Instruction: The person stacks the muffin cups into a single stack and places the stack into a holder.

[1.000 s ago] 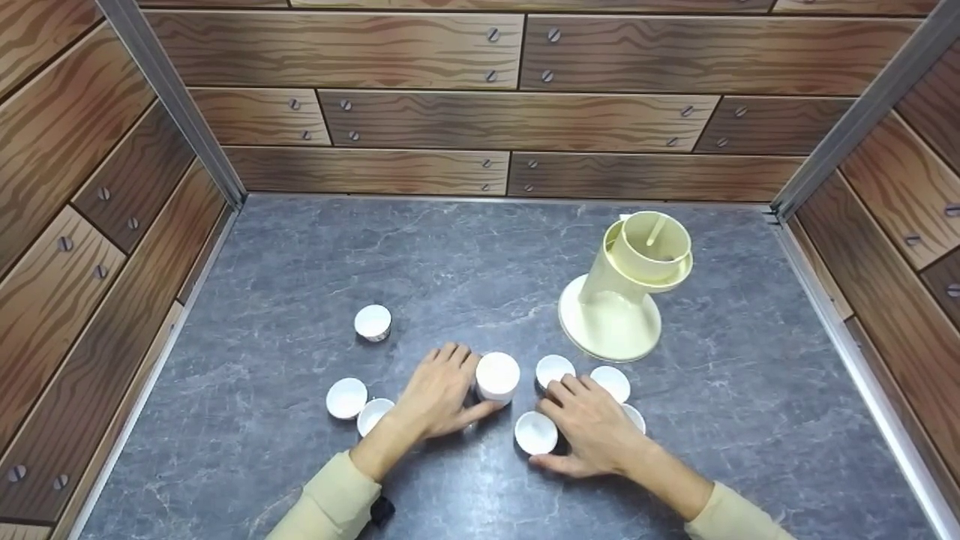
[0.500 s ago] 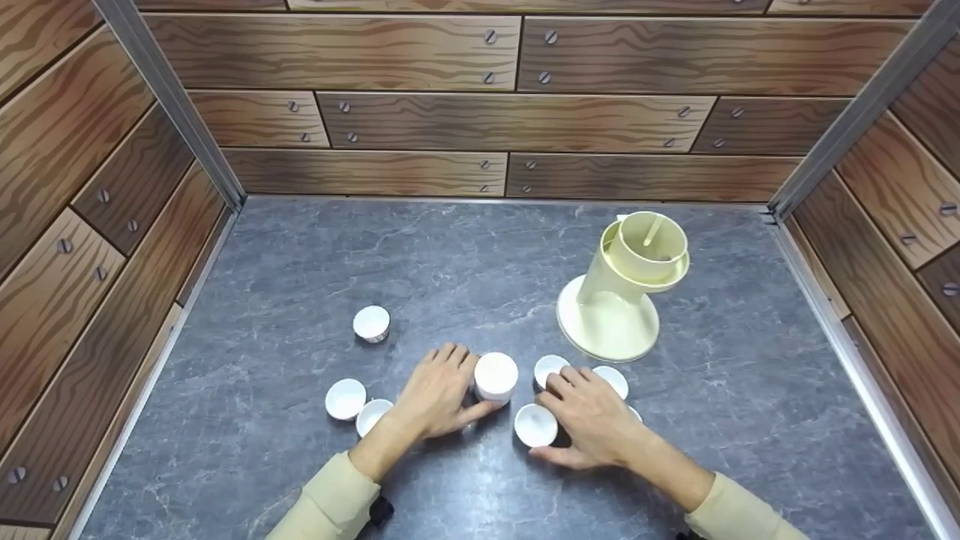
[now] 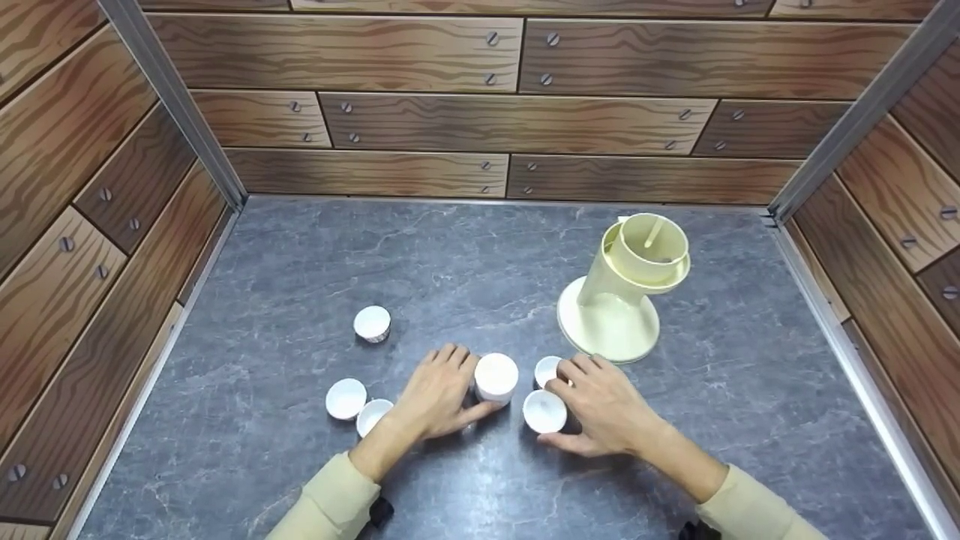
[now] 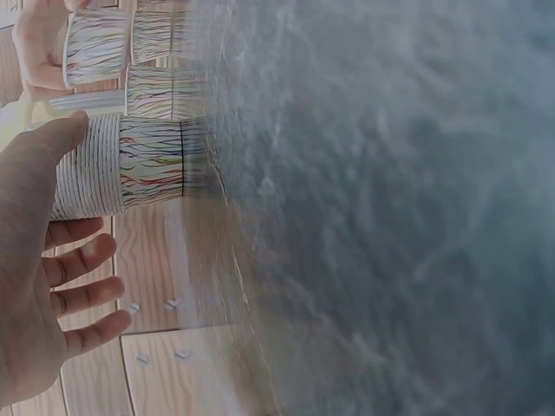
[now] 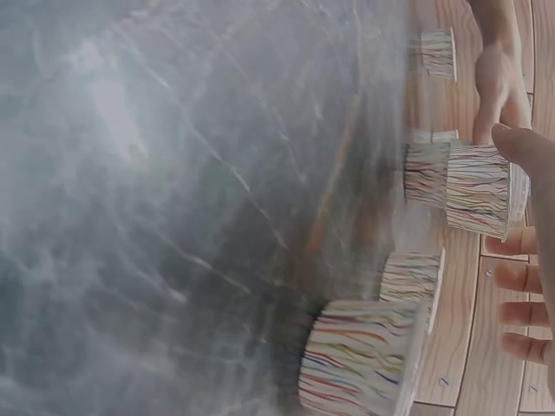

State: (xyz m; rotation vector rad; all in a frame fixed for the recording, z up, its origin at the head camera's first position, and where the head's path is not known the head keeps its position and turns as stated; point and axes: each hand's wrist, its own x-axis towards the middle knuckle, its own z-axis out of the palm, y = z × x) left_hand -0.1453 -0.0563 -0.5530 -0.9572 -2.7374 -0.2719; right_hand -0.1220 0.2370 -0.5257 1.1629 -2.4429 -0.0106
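My left hand point(image 3: 442, 394) grips an upright stack of nested paper cups point(image 4: 91, 165) with thumb and forefinger, its other fingers spread apart. In the head view, the stack's white top point(image 3: 496, 375) shows beside the fingers. With my right hand point(image 3: 604, 409) I hold a single paper cup point(image 5: 479, 189), patterned with coloured wavy lines, by its rim; it is raised off the table. Close behind it stands another paper cup point(image 3: 550, 369), partly covered by my fingers. The right wrist view shows further cups, a large near one point(image 5: 360, 360) and a smaller one point(image 5: 409, 279).
Two paper cups point(image 3: 346, 398) point(image 3: 373, 416) stand left of my left wrist, and another cup point(image 3: 372, 323) sits farther back. A pale yellow stand with a round base point(image 3: 615, 330) and tube-shaped top point(image 3: 652, 240) is at back right. Wood-patterned walls point(image 3: 420, 120) enclose the grey tabletop point(image 3: 300, 255).
My right hand has raised the cup and shifted it slightly away and to the right. The cups to its right are now hidden under the hand in the head view. My left hand stays put.
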